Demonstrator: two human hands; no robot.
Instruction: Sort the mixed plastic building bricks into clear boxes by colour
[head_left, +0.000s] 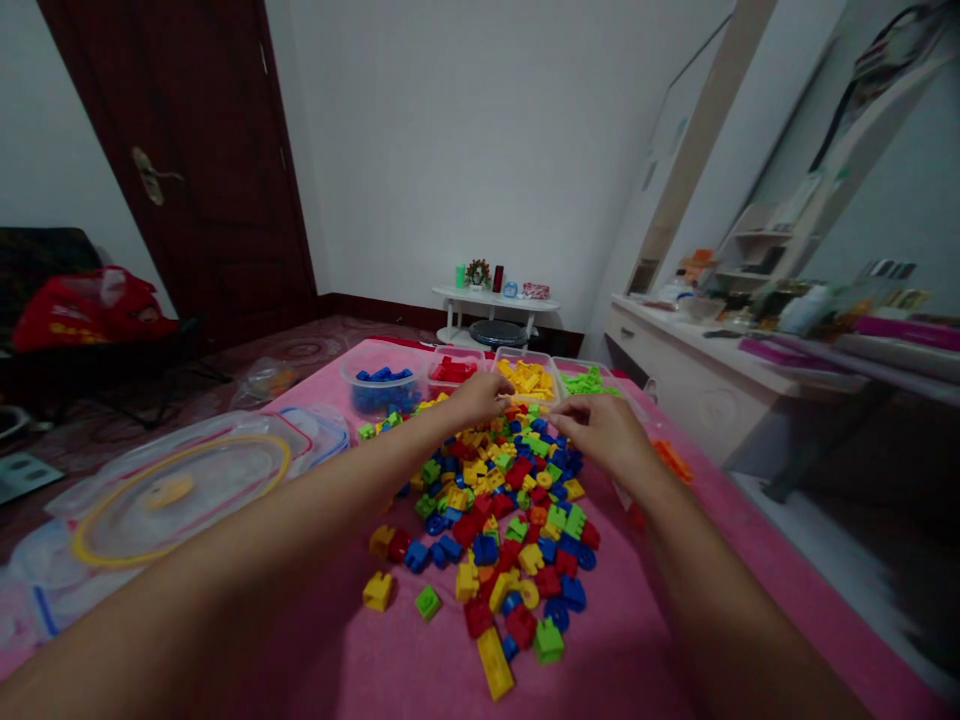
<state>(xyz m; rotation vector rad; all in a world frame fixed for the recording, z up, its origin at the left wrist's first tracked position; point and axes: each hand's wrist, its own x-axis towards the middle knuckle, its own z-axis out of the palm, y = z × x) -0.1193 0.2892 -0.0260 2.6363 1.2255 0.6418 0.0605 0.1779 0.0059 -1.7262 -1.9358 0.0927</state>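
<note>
A big loose heap of toy building blocks (517, 480) in red, yellow, blue and green lies on a pink-covered table (405, 660). My left hand (481, 398) reaches over the heap's far side, close to the clear box of yellow blocks (527, 378). Its fingers curl downward; what they hold, if anything, is hidden. At the heap's far right, my right hand (600, 425) has thumb and fingers drawn together in a pinch, low over the blocks. I cannot make out what is between them.
Along the far edge stand clear boxes of blue blocks (382, 385), red blocks (452, 370) and green blocks (589, 382). Clear lids (187, 490) lie at left. Orange pieces (673, 461) sit right of my right hand. A white dresser (675, 370) stands at right.
</note>
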